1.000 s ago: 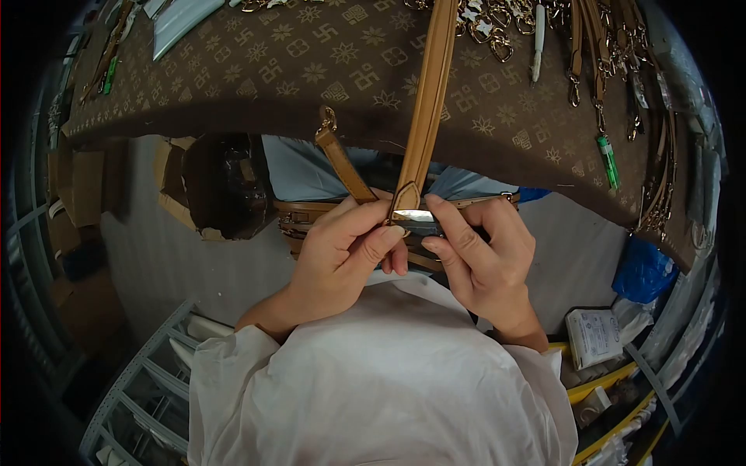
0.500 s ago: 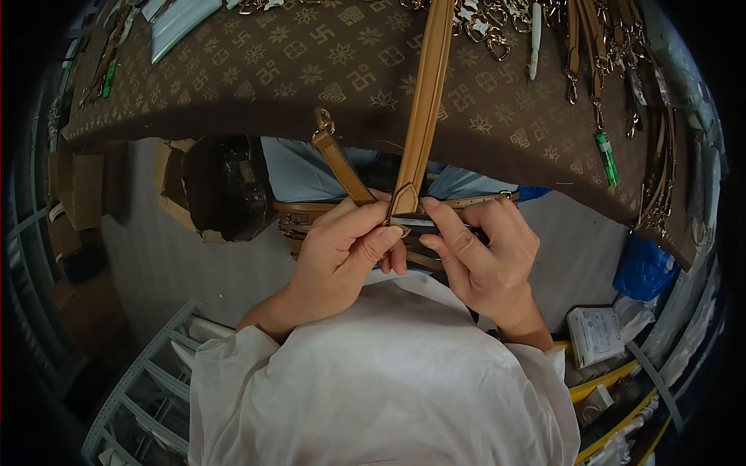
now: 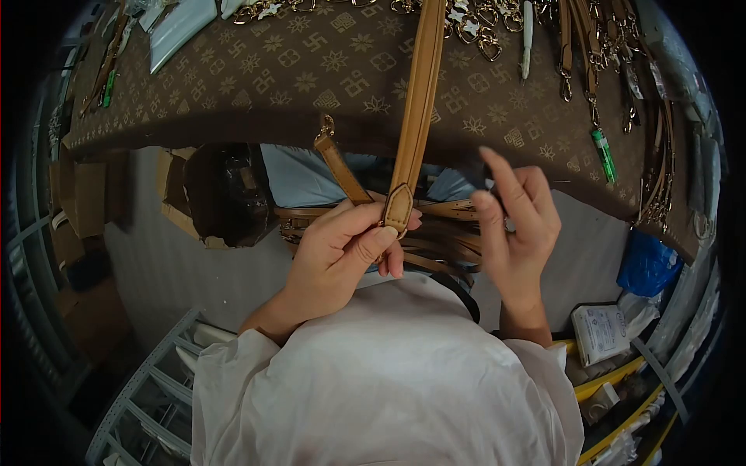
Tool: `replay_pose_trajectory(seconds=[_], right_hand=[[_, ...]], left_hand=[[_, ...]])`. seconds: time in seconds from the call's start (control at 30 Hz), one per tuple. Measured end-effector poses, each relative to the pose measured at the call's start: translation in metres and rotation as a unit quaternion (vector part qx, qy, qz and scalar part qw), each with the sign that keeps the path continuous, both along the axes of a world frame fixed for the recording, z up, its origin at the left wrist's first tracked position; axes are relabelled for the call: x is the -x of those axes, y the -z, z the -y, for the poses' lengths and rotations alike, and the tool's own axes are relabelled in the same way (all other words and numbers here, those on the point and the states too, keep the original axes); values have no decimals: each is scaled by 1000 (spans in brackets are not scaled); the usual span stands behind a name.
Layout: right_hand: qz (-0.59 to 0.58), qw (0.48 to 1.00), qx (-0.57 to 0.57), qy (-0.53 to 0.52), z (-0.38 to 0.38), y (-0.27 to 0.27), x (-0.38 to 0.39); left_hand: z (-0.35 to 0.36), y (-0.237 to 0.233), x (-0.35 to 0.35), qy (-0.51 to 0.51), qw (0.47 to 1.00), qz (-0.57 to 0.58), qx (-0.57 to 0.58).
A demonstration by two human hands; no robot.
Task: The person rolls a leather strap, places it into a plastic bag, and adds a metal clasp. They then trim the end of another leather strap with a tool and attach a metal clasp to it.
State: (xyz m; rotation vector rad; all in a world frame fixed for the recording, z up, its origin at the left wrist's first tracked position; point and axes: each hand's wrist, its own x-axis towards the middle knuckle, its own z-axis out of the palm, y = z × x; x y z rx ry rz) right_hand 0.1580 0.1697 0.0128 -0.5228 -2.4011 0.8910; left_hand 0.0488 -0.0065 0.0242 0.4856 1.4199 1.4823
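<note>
My left hand [image 3: 338, 245] pinches the stitched, pointed end of a tan leather strap [image 3: 420, 109], with the thumb on top. The strap runs up from there and over the table edge. A shorter strap piece with a gold clasp [image 3: 338, 163] sticks up beside the same hand. Raised to the right, apart from the strap, is my right hand [image 3: 519, 225]. Its thumb and index finger curve around a dark, blurred shape that I cannot make out. More tan straps [image 3: 443, 252] lie across my lap beneath the hands.
A brown patterned cloth covers the table [image 3: 311, 78]. On it are gold clasps [image 3: 486, 39], a white pen-like tool [image 3: 527, 39], hanging straps [image 3: 587, 54] and a green-labelled item [image 3: 603, 155]. A lined carton [image 3: 225, 194] stands left; a blue bag [image 3: 649, 264] is right.
My right hand has left the strap end and moved up and to the right. The strap end has turned to show its stitched face. My left hand keeps its hold.
</note>
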Motion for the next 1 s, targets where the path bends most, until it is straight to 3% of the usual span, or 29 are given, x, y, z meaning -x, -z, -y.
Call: replay_pose_trajectory(seconds=[0.13, 0.27, 0.3, 0.33, 0.37, 0.4, 0.47, 0.63, 0.73, 0.87, 1.0], right_hand=[[65, 967, -192, 152, -58, 16, 7], [16, 902, -396, 171, -81, 5, 21], [-40, 964, -239, 113, -73, 9, 26], [-95, 991, -75, 48, -60, 14, 31], [-42, 985, 167, -1, -42, 11, 36], [13, 915, 399, -53, -25, 8, 44], [50, 800, 584, -131, -14, 13, 64], [-100, 806, 583, -33, -38, 9, 100], [-256, 824, 506, 8, -54, -8, 99], [-296, 841, 450, 43, -64, -21, 87], [-247, 862, 442, 38, -73, -27, 67]], left_hand=[[3, 5, -2, -22, 999, 50, -6], [4, 4, -3, -38, 996, 78, -1], [3, 3, -3, -41, 994, 97, 1], [5, 5, -4, -33, 996, 87, -4], [8, 9, -4, -17, 996, 83, -5], [10, 11, -6, 1, 997, 80, -4], [16, 9, -9, 19, 998, 62, 3], [54, 34, -12, 24, 997, -32, 66], [70, 53, -12, 50, 990, -94, 93], [77, 72, -14, 43, 990, -78, 108], [72, 75, -14, 36, 991, -31, 122]])
